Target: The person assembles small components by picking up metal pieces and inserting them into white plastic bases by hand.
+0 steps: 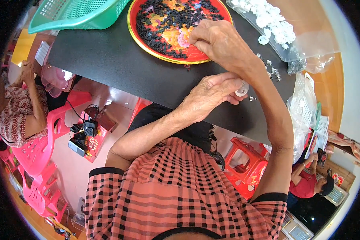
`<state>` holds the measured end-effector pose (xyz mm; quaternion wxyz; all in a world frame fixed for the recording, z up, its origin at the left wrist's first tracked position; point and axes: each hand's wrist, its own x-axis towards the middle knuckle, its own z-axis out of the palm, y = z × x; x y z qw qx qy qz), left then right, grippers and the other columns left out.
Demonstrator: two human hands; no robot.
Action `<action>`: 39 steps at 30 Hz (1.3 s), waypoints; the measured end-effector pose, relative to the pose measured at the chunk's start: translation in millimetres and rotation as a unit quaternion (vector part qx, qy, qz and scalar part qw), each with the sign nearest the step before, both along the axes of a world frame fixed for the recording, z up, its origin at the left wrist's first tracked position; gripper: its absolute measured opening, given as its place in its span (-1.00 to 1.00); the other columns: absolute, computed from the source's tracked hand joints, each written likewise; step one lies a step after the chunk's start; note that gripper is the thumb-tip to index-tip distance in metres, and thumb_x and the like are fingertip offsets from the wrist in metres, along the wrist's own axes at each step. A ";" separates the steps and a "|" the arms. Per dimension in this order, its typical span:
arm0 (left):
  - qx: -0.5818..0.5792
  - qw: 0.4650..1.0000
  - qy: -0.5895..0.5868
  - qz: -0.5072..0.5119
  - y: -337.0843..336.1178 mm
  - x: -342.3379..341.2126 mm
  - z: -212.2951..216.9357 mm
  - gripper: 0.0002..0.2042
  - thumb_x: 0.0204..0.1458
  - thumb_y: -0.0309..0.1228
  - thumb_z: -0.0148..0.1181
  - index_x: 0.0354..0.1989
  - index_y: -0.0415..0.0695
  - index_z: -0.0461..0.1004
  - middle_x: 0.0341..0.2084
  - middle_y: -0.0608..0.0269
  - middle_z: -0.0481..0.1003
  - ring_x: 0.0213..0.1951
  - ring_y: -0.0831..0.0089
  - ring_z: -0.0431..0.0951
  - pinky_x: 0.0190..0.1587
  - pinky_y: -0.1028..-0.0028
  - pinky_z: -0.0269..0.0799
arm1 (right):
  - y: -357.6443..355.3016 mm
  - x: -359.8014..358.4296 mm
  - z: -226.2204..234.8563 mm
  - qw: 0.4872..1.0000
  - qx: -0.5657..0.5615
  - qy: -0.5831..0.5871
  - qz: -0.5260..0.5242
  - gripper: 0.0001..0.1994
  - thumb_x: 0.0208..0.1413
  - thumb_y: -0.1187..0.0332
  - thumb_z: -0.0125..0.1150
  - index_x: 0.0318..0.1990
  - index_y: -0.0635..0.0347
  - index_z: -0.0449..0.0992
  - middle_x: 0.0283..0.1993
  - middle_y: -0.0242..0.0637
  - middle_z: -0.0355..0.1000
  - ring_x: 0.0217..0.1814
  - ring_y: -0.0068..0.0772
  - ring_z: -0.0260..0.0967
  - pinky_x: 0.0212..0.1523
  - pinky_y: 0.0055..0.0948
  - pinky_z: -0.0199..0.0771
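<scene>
Fingers (196, 40) of right hand (220, 44) pinch black bits (156, 28) on red tray (196, 58); green basket (74, 16) beside.

On the one black bench (120, 68) stand one red tray (196, 58) heaped with small black pieces too many to count, one green basket (74, 16) and one clear bag (276, 28) of white rings, while one white ring (242, 89) sits between two hands.

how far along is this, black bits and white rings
Done: a few small finished pieces lie on the black table. In hand: left hand holds a white ring; right hand picks from the red tray. Left: many black bits and bagged white rings.
</scene>
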<state>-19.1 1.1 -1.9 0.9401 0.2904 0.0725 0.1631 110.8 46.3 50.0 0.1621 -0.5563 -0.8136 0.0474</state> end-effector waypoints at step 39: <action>-0.015 1.000 -0.009 -0.001 0.1 -0.9 3.4 -0.64 0.17 -0.21 0.02 -0.06 -0.28 0.39 -0.29 0.24 0.46 -0.25 0.53 0.46 -0.18 0.51 0.40 | -8.3 5.4 -3.8 0.997 0.005 0.074 0.001 -0.87 -0.25 0.61 0.13 -0.44 0.39 0.49 -0.41 -0.14 0.44 -0.33 -0.13 0.42 -0.26 -0.32 0.42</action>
